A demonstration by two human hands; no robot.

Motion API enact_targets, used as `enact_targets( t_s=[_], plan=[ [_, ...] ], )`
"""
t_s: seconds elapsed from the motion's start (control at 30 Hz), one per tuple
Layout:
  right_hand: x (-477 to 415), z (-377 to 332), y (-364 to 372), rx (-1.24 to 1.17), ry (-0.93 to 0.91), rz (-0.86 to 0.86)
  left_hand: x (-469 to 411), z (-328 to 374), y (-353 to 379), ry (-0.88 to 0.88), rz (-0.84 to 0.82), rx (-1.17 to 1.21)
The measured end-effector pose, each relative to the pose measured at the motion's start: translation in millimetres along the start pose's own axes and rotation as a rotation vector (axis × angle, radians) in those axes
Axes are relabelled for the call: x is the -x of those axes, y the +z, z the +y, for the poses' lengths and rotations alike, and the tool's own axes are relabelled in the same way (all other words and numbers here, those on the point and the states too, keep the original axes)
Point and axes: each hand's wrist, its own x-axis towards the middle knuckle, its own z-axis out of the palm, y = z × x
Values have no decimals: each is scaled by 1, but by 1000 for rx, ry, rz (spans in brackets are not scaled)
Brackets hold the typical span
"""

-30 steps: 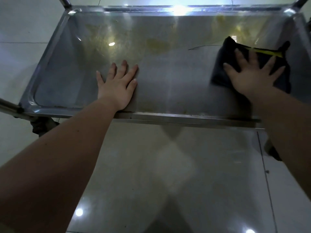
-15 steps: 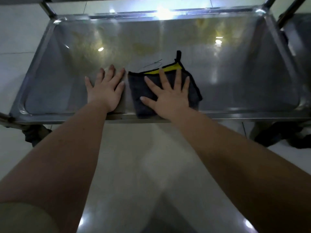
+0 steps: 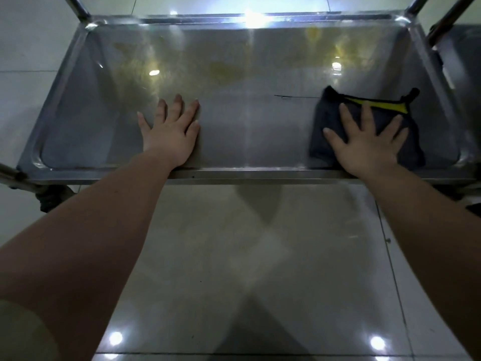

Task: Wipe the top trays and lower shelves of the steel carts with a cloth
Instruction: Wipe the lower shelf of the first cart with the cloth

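A steel cart shelf (image 3: 250, 175) with a raised rim lies low in front of me, with yellowish smears across its far half. A dark cloth (image 3: 328, 121) with a yellow strip rests near the shelf's right end. My right hand (image 3: 364, 142) presses flat on the cloth with fingers spread. Left of the middle, my left hand (image 3: 171, 134) lies flat on the bare steel, fingers apart, holding nothing. A thin dark thread (image 3: 294, 96) trails on the steel just left of the cloth.
Cart posts rise at the far corners, one at the left (image 3: 78, 7) and one at the right (image 3: 416, 3). A caster (image 3: 49, 198) shows under the left near corner. Part of a second steel cart (image 3: 463, 61) stands at the right. Glossy tiled floor (image 3: 247, 269) surrounds the cart.
My right hand slid the cloth from beside my left hand back to the shelf's right end. My left hand stayed planted on the steel.
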Motion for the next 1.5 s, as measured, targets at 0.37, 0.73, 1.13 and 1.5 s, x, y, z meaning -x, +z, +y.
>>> enact_targets(
  t_s=[0.37,0.73,1.13,1.5],
  plan=[
    [33,-128,14,25,-491,-65,3,-7,-2,7,-18,37],
    [-14,40,-7,-64,80,-7,5,-1,-1,6,-20,21],
    [65,-202,21,-12,-411,-82,3,-8,-7,-42,-58,176],
    [42,-111,8,-569,-180,18,48,129,3,59,-71,77]
  ],
)
